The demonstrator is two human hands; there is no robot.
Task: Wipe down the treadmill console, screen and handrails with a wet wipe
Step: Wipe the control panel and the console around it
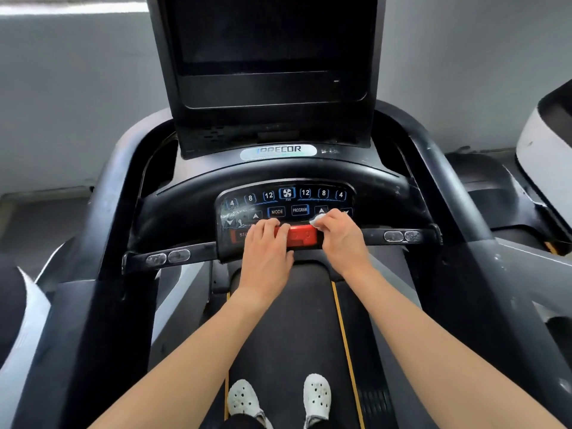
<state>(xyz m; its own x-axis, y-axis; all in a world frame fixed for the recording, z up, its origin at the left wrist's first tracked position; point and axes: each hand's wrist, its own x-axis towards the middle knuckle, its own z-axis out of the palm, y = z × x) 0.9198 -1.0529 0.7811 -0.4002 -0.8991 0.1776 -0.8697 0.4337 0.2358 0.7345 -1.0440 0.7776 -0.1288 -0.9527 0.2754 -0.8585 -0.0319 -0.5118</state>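
Note:
The black treadmill console [284, 202] with blue-lit buttons sits in the middle of the view, below a dark screen [272, 35]. My right hand [340, 235] pinches a small white wet wipe [318, 219] against the right part of the button panel, just above the red stop bar [301, 236]. My left hand [267, 246] lies over the left part of the red stop bar, fingers curved over its top. The front handrail [185, 253] with metal sensor pads runs left and right of the panel.
Black side rails [105, 212] rise on both sides. The dark belt [297, 335] with a yellow line lies below, and my white clogs [316, 394] stand on it. A white and black machine [544, 144] stands at the right. Grey wall behind.

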